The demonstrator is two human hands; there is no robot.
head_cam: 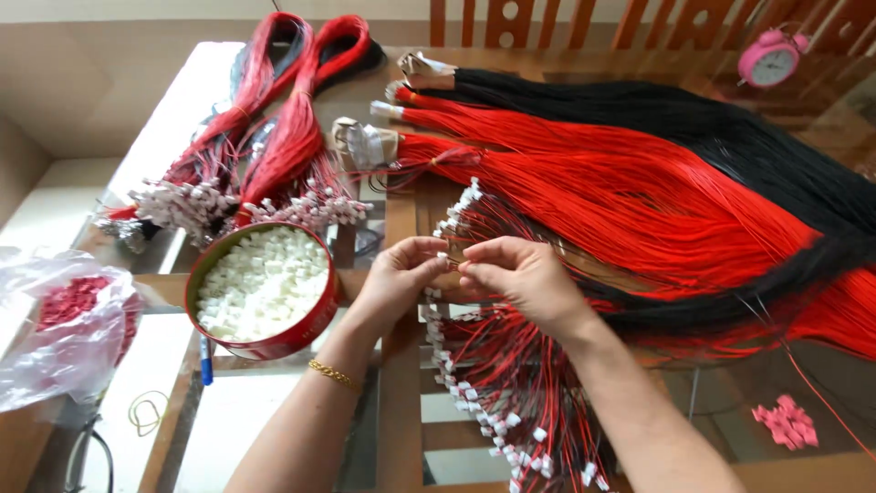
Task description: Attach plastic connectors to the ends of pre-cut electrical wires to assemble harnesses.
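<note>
Above table, both hands (pixel 470 274) pinching wire (pixel 453 263)

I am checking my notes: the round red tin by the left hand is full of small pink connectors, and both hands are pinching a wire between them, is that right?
Not quite. The head view shows the red tin filled with white connectors, not pink ones. The rest stands: the tin sits by the left hand, and that hand and the right hand pinch a wire between them.
</note>
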